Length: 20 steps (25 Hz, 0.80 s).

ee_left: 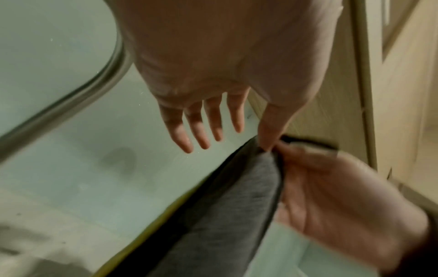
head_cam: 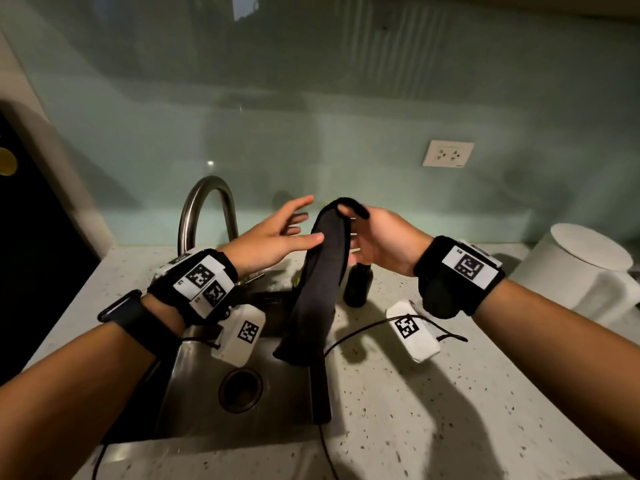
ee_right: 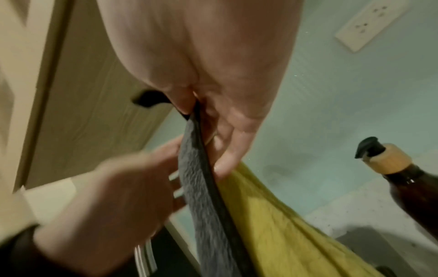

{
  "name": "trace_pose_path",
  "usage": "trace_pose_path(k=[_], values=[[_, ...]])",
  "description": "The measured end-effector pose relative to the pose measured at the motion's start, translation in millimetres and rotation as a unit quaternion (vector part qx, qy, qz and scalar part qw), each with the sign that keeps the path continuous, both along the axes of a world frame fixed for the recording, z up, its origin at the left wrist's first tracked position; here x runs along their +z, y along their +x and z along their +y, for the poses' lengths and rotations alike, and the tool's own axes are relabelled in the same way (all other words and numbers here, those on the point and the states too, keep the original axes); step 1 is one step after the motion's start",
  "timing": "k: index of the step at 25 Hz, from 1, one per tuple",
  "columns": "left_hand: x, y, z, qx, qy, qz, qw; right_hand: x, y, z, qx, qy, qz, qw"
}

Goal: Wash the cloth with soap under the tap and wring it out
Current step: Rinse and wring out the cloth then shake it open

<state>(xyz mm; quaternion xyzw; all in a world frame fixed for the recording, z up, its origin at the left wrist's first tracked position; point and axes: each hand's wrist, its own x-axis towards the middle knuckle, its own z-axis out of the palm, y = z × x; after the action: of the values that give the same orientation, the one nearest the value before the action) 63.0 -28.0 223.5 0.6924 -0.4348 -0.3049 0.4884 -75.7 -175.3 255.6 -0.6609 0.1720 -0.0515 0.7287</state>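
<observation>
A dark grey cloth (head_cam: 320, 282) hangs lengthwise over the right side of the sink (head_cam: 194, 393). My right hand (head_cam: 349, 216) pinches its top end between thumb and fingers; the pinch (ee_right: 194, 108) shows close up in the right wrist view. My left hand (head_cam: 304, 223) is spread with straight fingers just left of the cloth, its thumb touching the fabric near the top (ee_left: 267, 142). The curved steel tap (head_cam: 207, 202) stands behind my left wrist, with no water seen running. A dark pump soap bottle (head_cam: 358, 285) stands on the counter behind the cloth.
Yellow fabric (ee_right: 284, 224) shows behind the grey cloth; I cannot tell if it is a separate piece. A white jug (head_cam: 585, 271) stands at the right on the speckled counter (head_cam: 450, 410). A wall socket (head_cam: 447, 153) is on the backsplash.
</observation>
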Motion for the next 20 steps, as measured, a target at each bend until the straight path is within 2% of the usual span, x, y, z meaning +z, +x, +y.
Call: trace_pose_path(k=[2, 4, 9, 11, 13, 15, 17, 20], values=[[-1, -2, -1, -0.038, -0.013, -0.016, 0.999, 3, -4, -3, 0.016, 0.031, 0.001, 0.999], [-3, -9, -6, -0.031, -0.041, -0.038, 0.998, 7, -9, -9, 0.027, 0.029, -0.001, 0.999], [1, -36, -24, -0.021, -0.071, 0.065, 0.995, 13, -25, -31, 0.022, -0.039, -0.025, 0.999], [11, -53, -40, 0.029, -0.123, 0.073, 0.989, 14, -30, -39, 0.025, -0.089, -0.042, 0.995], [27, -69, -59, 0.112, -0.186, 0.029, 0.976, 20, -33, -49, 0.041, -0.135, -0.052, 0.989], [42, -77, -75, 0.16, -0.231, -0.004, 0.96, 29, -36, -62, 0.06, -0.15, -0.054, 0.985], [54, -82, -85, 0.178, -0.238, -0.008, 0.955, 42, -38, -73, 0.062, -0.177, -0.061, 0.98], [73, -90, -101, 0.194, -0.217, -0.029, 0.956, 67, -44, -92, -0.01, -0.23, -0.13, 0.965]])
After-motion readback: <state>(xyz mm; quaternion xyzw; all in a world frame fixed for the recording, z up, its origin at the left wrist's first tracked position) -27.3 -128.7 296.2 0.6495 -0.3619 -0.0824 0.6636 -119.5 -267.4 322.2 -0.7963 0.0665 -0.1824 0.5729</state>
